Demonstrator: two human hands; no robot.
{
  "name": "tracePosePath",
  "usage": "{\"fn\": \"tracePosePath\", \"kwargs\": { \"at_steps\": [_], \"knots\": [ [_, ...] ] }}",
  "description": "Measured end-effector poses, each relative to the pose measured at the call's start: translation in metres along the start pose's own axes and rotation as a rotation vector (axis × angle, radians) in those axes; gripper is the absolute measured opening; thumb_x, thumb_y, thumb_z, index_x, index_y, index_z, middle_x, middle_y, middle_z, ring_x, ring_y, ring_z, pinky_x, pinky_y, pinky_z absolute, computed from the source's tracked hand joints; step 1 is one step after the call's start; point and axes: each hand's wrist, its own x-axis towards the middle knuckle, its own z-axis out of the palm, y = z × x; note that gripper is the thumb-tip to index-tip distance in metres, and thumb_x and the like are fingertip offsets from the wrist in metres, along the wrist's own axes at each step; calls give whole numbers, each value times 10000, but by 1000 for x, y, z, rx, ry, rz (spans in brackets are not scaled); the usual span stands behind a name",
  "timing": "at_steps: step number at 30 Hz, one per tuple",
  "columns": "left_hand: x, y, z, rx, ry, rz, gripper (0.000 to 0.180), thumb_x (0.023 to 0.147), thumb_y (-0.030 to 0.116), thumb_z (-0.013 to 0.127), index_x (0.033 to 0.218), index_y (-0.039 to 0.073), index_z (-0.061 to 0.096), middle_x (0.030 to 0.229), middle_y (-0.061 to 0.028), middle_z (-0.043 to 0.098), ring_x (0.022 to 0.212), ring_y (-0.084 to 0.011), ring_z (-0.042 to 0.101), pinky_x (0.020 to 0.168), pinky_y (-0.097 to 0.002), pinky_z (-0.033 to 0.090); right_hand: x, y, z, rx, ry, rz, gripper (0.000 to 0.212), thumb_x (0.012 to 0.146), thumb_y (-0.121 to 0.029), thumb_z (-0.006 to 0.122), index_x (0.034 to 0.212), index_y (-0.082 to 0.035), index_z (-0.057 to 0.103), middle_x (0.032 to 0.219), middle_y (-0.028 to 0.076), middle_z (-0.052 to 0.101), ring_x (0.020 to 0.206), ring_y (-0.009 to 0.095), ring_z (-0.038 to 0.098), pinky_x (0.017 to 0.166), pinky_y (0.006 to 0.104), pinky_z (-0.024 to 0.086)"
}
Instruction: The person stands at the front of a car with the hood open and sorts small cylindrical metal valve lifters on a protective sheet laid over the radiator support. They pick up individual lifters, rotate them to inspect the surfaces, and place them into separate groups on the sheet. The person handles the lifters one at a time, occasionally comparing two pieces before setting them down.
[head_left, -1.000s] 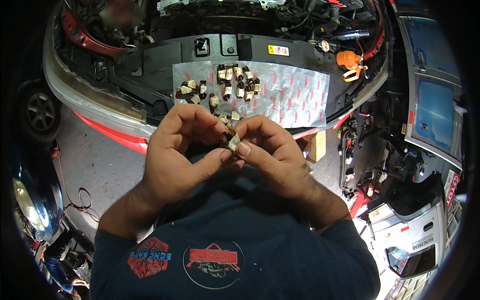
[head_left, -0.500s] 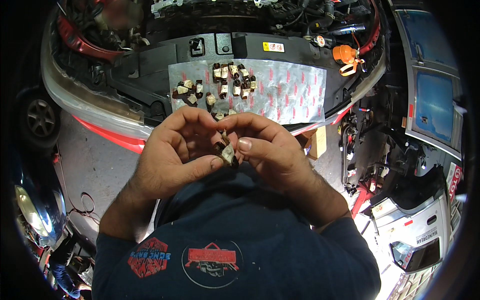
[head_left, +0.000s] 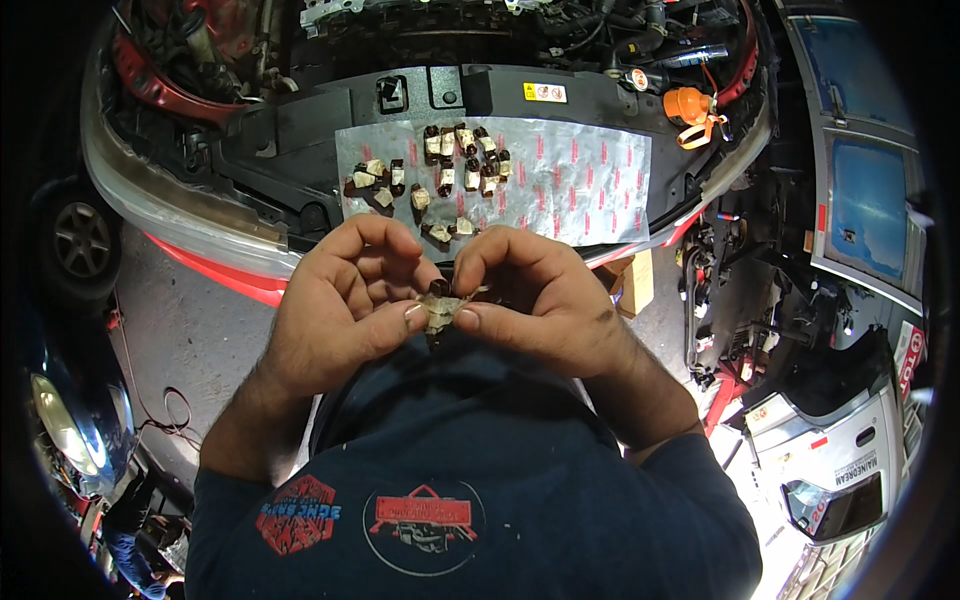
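Between both hands, just above my shirt, is a small dark, oily metal part with a band of cream tape (head_left: 440,316) round it; its exact kind is hard to tell. My left hand (head_left: 345,305) grips it between thumb and fingers. My right hand (head_left: 545,305) pinches the tape's right side, where a thin strip sticks out by the index finger. Just beyond my fingertips, more dark parts with cream tape (head_left: 440,233) lie on a silvery sheet with red print (head_left: 580,190). Several similar taped parts (head_left: 470,175) stand or lie in rows farther back, with a looser cluster (head_left: 368,174) to the left.
The sheet rests on the black front panel (head_left: 300,115) of a car with an open engine bay. An orange lamp-like thing with a strap (head_left: 690,105) sits at the right. A cardboard box (head_left: 635,285) is on the floor. A grey car door (head_left: 815,450) stands at right.
My right hand has shifted slightly right and its thumb has dropped onto the tape. The part has turned, so the tape faces up. Two taped parts on the sheet's near edge are now uncovered.
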Motion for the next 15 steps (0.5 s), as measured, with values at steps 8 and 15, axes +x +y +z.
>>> {"fn": "tracePosePath", "kwargs": {
  "at_steps": [8, 15],
  "knots": [
    [-1, -3, -2, 7, 17, -11, 462, 862, -8, 735, 1259, 21, 501, 1126, -92, 643, 1032, -104, 635, 947, -262, 545, -2, -10, -4, -227, -76, 1, 95, 936, -43, 731, 962, 12, 659, 1022, 65, 636, 967, 133, 596, 887, 296, 461],
    [-1, -5, 4, -16, 44, -21, 384, 851, -38, 700, 1146, 50, 472, 1095, -69, 619, 1002, -83, 612, 890, -235, 531, -5, -14, 0, -118, -40, 93, 90, 921, -41, 732, 942, 23, 672, 992, 65, 636, 935, 130, 594, 840, 288, 455]
  ]
}}
